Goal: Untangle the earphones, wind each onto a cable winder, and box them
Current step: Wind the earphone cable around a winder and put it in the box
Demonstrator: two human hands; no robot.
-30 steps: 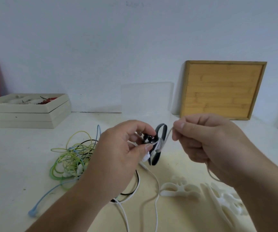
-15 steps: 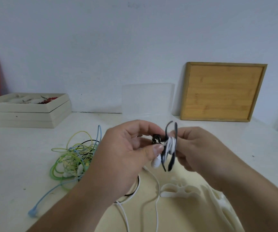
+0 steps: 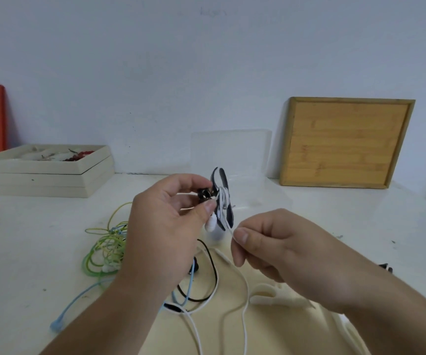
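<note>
Presently, the black cable winder [image 3: 221, 198] is pinched at its middle between the thumb and curled forefinger of the left hand [image 3: 165, 226] and is held upright above the table [image 3: 27, 239]. Several turns of white earphone cable [image 3: 246, 293] are wound round its waist. A white earbud [image 3: 210, 224] hangs just below the left thumb tip.

The same cable is pinched between thumb and forefinger of the right hand [image 3: 271, 244], just below and to the right of the winder, with the other fingers curled under. From that pinch the cable is drawn taut up to the winder, while the slack is looped on the table toward the near edge.

Under the hands it is crossed by a black cable [image 3: 215, 270] and a light blue cable [image 3: 78, 299]. A green-yellow tangle [image 3: 104, 249] is noted left of the left wrist. White winders [image 3: 271, 295] are partly hidden by the right forearm.

A clear box [image 3: 232, 149] is seen behind the winder, a wooden tray [image 3: 345, 142] is leaned on the wall at right, and stacked cream trays [image 3: 45, 175] are placed at left
</note>
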